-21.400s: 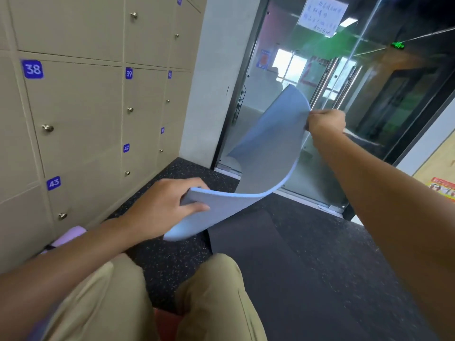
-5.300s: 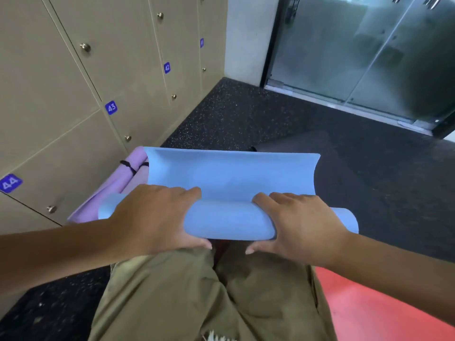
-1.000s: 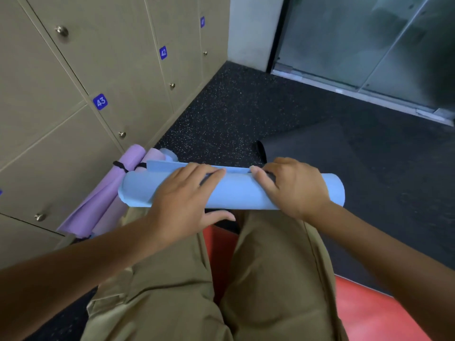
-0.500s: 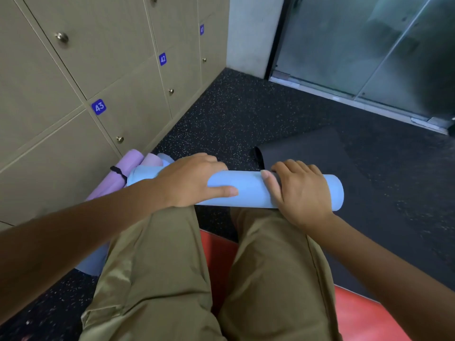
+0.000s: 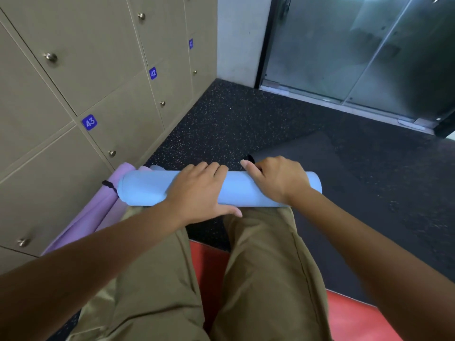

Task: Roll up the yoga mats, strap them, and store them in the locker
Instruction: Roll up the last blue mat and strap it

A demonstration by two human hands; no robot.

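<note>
One blue mat (image 5: 145, 190) rolled, two purple rolls (image 5: 98, 212), one dark mat (image 5: 302, 153), two hands (image 5: 197, 193)

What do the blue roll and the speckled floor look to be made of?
Blue roll: probably soft foam, matte; it bends into a smooth tube with no creases or shine. Floor: likely rubber gym flooring, dull black with small pale flecks.

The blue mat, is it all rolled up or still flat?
Rolled up: the blue mat is a tube across the knees, with no flat part showing.
</note>
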